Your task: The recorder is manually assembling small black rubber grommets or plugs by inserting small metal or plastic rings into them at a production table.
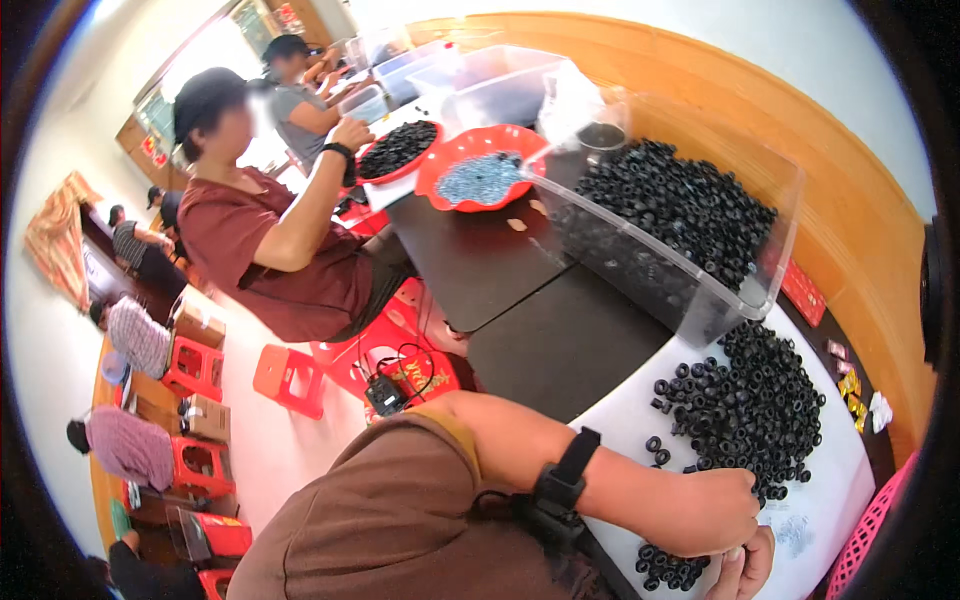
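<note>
My left hand is curled closed above the white board, a black strap round its wrist. Its fingertips meet those of my right hand, which is pinched closed at the lower edge of the view. Whatever lies between the fingers is too small and hidden to make out. Beyond my left hand spreads a heap of small black rings, a few lying loose at its left side. A smaller pile of black rings sits left of my hands, near the board's front.
A clear plastic bin of black rings stands beyond the heap. Farther off are a scalloped red bowl of small blue-grey pieces and another red bowl of black pieces. A co-worker sits at left. Pink mesh basket at right.
</note>
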Available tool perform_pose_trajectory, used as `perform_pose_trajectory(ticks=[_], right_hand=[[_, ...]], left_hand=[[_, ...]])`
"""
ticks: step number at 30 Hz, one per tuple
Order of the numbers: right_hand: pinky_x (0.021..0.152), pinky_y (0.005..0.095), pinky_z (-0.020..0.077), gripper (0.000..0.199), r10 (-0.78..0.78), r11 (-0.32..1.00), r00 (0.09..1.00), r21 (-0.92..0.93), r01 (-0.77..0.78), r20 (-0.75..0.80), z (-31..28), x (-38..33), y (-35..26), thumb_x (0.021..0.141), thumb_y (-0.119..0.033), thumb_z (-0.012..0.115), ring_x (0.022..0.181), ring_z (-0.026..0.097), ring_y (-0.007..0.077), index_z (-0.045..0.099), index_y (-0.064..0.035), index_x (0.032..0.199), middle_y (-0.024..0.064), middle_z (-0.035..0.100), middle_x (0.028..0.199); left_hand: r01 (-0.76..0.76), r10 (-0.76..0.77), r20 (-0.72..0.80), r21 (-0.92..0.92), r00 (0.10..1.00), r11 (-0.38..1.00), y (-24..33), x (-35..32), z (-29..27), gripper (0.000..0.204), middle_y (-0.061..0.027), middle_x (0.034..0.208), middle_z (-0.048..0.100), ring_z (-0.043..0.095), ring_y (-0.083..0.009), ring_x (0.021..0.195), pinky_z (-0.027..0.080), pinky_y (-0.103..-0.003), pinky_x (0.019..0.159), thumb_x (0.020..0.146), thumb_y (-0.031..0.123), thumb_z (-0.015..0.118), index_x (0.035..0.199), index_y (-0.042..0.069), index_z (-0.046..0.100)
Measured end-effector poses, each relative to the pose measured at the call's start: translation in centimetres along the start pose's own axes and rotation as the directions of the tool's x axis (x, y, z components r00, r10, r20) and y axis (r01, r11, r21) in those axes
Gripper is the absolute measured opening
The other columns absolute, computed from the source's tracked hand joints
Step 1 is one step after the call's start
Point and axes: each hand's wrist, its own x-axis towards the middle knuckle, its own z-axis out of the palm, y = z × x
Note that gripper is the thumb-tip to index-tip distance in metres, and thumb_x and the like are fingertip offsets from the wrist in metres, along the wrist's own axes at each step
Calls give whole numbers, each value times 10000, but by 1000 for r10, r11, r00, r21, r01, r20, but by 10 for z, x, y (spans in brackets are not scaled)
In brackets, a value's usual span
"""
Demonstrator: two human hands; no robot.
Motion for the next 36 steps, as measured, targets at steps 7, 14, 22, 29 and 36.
perform_pose_trajectory(ticks=[7,14,22,29,36], right_hand=[[775,265,393,178,29,995,1000,99,-29,1,1,-13,-5,903,-159,535,818,490,136,561,16,925,48,541,862],[844,280,402,243,60,908,997,412,-77,56,9,-44,-4,889,-154,560,909,535,150,579,47,1026,101,599,994],[907,324,408,317,90,797,995,596,-102,50,32,-74,-18,879,-157,567,985,570,214,563,91,1075,165,603,1072],[835,320,420,283,229,749,968,654,-106,-105,71,-86,-9,861,-177,580,902,563,189,556,54,1024,112,597,984],[761,255,390,141,176,822,970,568,-50,-168,111,-86,-24,848,-80,552,820,491,123,588,51,885,59,551,853]], left_hand=[[16,-37,126,164,991,986,26,-3,-16,135,-46,643,623,594,-217,644,392,-342,649,742,191,595,656,99,643],[78,-96,110,160,989,984,75,-24,-40,172,-50,694,630,580,-223,657,369,-348,679,780,194,565,652,104,638],[-28,25,12,307,1000,951,96,-49,-36,128,-32,688,559,543,-180,644,341,-311,664,700,199,578,671,74,575],[-59,49,50,221,998,973,97,-71,-25,119,-52,691,553,529,-204,634,368,-325,675,701,155,559,670,40,557],[-73,69,26,231,997,970,91,-112,-42,202,-40,699,491,509,-169,626,366,-303,620,673,156,540,792,-4,562]])
